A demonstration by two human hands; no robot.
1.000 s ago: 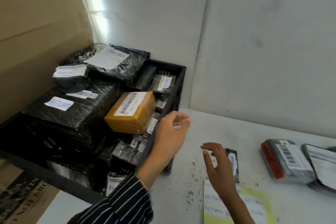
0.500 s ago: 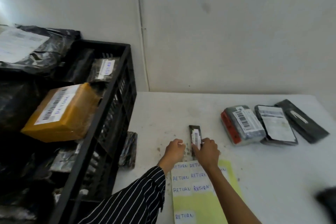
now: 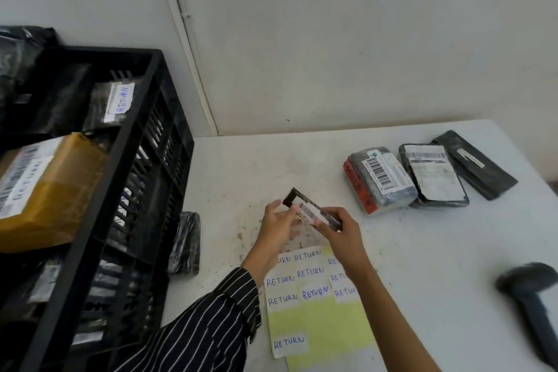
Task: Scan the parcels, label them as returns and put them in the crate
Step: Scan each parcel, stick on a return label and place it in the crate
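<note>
1. Your right hand [image 3: 341, 234] pinches the right end of the small black parcel [image 3: 312, 212] between thumb and fingertips.
2. Your left hand [image 3: 277, 226] grips the parcel's left part, thumb on the upper edge and fingers curled beneath.
3. The small black parcel spans both hands, held tilted above the counter [image 3: 302, 160]. Its barcode sticker faces up toward you.
4. Just below your hands the label sheet [image 3: 317, 320] lies flat on the counter. It has a yellow backing and white stickers handwritten RETURN.
5. Left of your hands stands the black crate [image 3: 142, 166]. Inside it are a brown parcel [image 3: 54, 190] marked RETURN and a dark parcel [image 3: 116, 100] with a RETURN sticker.
6. A black wrapped parcel [image 3: 185, 243] lies on the counter just beside the crate's wall.
7. To the right, well apart from your hands, three parcels lie side by side: a red-edged grey parcel [image 3: 380, 181], a black parcel with a white label [image 3: 433, 175] and a flat black parcel [image 3: 474, 163].
8. The scanner [image 3: 531, 290] is at the near right and is blurred.
</note>
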